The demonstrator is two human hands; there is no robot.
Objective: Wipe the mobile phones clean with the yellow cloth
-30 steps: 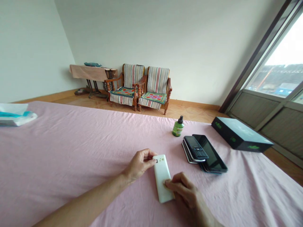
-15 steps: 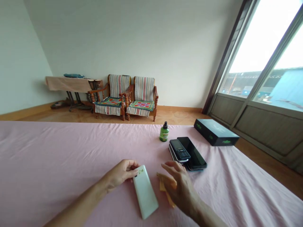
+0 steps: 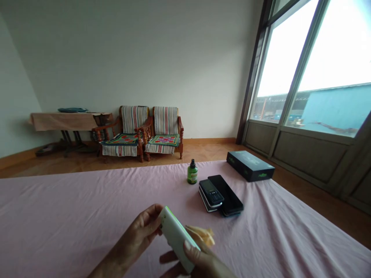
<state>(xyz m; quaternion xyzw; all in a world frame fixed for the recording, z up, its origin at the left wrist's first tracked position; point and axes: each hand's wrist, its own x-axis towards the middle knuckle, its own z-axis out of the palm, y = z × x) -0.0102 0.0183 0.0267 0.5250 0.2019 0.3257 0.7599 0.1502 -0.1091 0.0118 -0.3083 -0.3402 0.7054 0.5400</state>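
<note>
A white smartphone [image 3: 175, 234] with a green edge is tilted above the pink cloth, its back facing me. My left hand [image 3: 145, 224] pinches its upper left end between thumb and fingers. Around the lower end closes my right hand [image 3: 194, 260], thumb on the back and fingers spread beneath. Just beyond the right hand lies a crumpled yellow cloth [image 3: 204, 234], partly hidden by the phone and that hand.
Farther right, a keypad phone [image 3: 211, 192] sits on a stack of phones, against a black smartphone [image 3: 227, 195]. Behind them stand a green bottle [image 3: 192, 173] with a black cap and a black box [image 3: 249, 166]. The pink sheet [image 3: 87, 208] covers the surface.
My right hand has left the yellow cloth and taken hold of the phone's lower end. The phone is now lifted and tilted. The view has shifted a little to the right.
</note>
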